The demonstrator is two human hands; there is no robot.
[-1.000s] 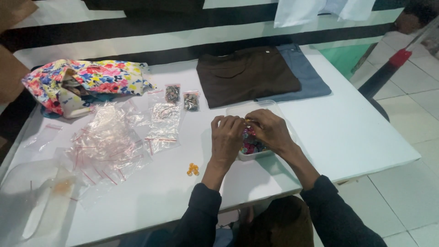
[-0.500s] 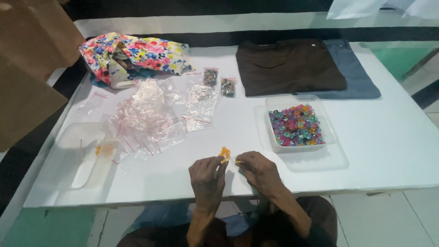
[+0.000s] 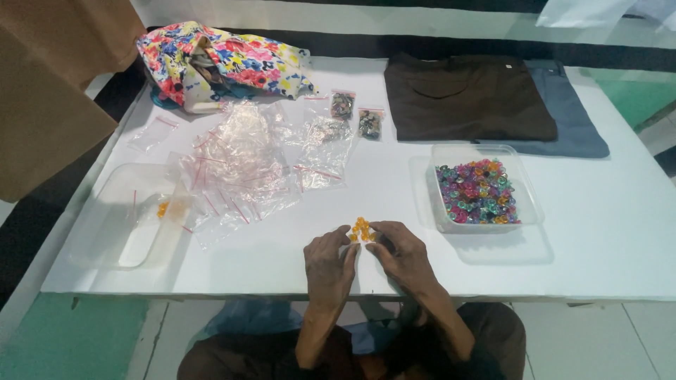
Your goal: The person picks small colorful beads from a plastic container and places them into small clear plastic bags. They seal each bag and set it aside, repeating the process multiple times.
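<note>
A small cluster of orange beads (image 3: 361, 229) lies on the white table (image 3: 605, 246) near its front edge. My left hand (image 3: 329, 264) and my right hand (image 3: 400, 255) rest on the table on either side of it, fingertips touching the beads. Whether either hand pinches a bead I cannot tell. To the right stands a clear plastic tub (image 3: 527, 204) filled with mixed coloured beads (image 3: 477, 191).
A heap of small clear zip bags (image 3: 239, 158) lies left of centre, beside a clear lid (image 3: 123, 214) with some orange beads. Two filled little bags (image 3: 355, 112), a floral cloth bag (image 3: 225, 63) and folded brown and blue garments (image 3: 472, 95) lie at the back.
My hands left the bead tub and came to the orange beads at the front edge. The view shifted, so the tub now sits to the right.
</note>
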